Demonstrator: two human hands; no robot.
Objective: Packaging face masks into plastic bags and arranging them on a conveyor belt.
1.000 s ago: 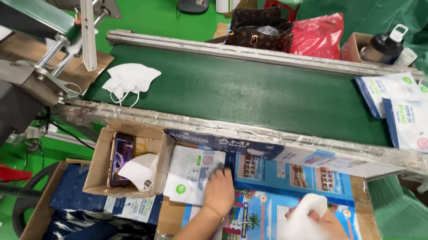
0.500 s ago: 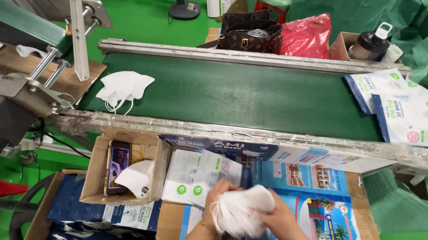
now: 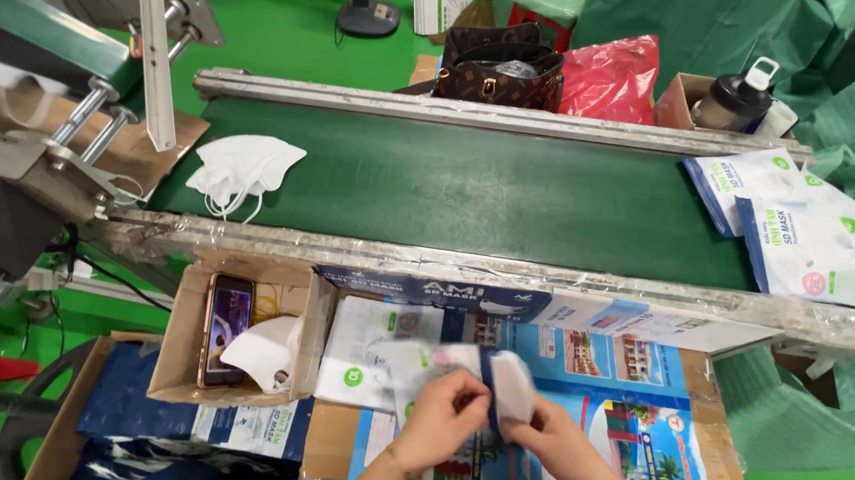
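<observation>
A: At the bottom of the head view, both hands together: left hand (image 3: 447, 411) and right hand (image 3: 553, 430) pinching a white mask (image 3: 511, 383) into a blue-edged pouch (image 3: 488, 391). Held lower and bunched half a second ago, now flattened and raised above the printed cartons (image 3: 620, 407).

B: Around them?

A: Stack of pouches (image 3: 371, 359) just left. Small cardboard box (image 3: 244, 338) holding a phone (image 3: 225, 324) and another mask. Beyond, the green conveyor belt (image 3: 464, 182) carrying loose masks (image 3: 242, 168) and filled packets (image 3: 798, 224). Metal rail (image 3: 509, 264) between hands and belt.
</observation>
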